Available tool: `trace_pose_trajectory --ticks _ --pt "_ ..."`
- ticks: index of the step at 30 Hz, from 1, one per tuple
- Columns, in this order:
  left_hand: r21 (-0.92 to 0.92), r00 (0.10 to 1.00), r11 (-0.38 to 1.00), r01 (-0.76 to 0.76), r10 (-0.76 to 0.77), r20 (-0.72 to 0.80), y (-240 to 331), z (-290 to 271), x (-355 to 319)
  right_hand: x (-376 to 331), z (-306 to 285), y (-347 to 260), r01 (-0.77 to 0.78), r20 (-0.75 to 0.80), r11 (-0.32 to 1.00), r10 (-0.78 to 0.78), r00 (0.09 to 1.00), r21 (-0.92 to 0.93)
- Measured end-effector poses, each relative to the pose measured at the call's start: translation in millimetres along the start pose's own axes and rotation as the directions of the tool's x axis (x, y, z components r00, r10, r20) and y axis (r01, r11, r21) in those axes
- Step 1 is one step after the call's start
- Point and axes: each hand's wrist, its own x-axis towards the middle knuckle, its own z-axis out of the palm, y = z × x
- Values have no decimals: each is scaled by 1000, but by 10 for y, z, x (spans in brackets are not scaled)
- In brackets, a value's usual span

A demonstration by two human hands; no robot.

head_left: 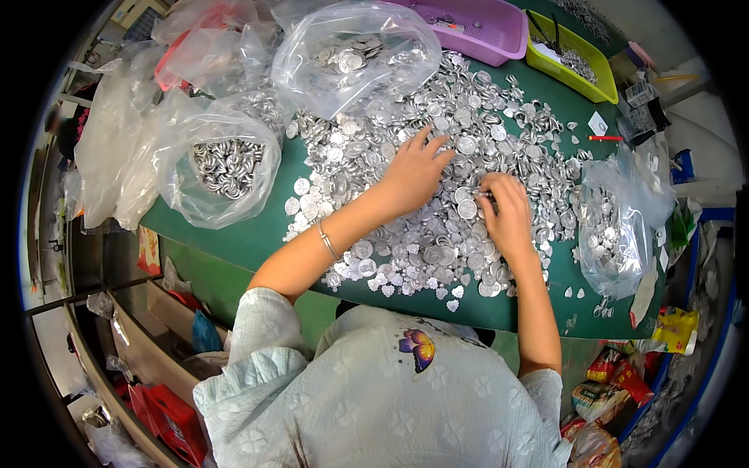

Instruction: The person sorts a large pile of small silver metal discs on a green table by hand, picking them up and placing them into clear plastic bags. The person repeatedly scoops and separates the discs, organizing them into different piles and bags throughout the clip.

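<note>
A wide heap of small silver-coloured metal pieces (359,156), with round medals, rings and leaf shapes among them, spreads over the green table (226,238). My left hand (417,173) rests on the middle of the heap, fingers apart and pointing away from me, with nothing held. To its right, my right hand (507,214) is closed, thumb and fingers pinched together at the heap. A small silver metal piece (479,195) shows at those fingertips; its exact shape is hard to make out. Round medals (466,208) lie just beside the thumb.
Clear plastic bags of metal pieces stand at the left (261,168), the far side (417,58) and the right (593,269). Purple (507,47) and yellow-green (608,92) baskets sit at the back. Open drawers (133,327) are lower left; coloured packets (601,402) lie lower right.
</note>
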Motion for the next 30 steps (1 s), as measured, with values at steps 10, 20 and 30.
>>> trace_pose_trajectory --ticks 10,20,30 --pt "-334 996 941 -52 23 -91 213 -119 -355 -363 -287 66 -292 -93 956 289 953 -21" --pt "-31 999 999 -30 29 -17 597 -31 -159 -119 -52 -120 4 24 985 0 1000 -171" --pt "-410 979 903 -125 45 -199 639 19 -267 -406 -223 -129 44 -378 992 5 926 120"
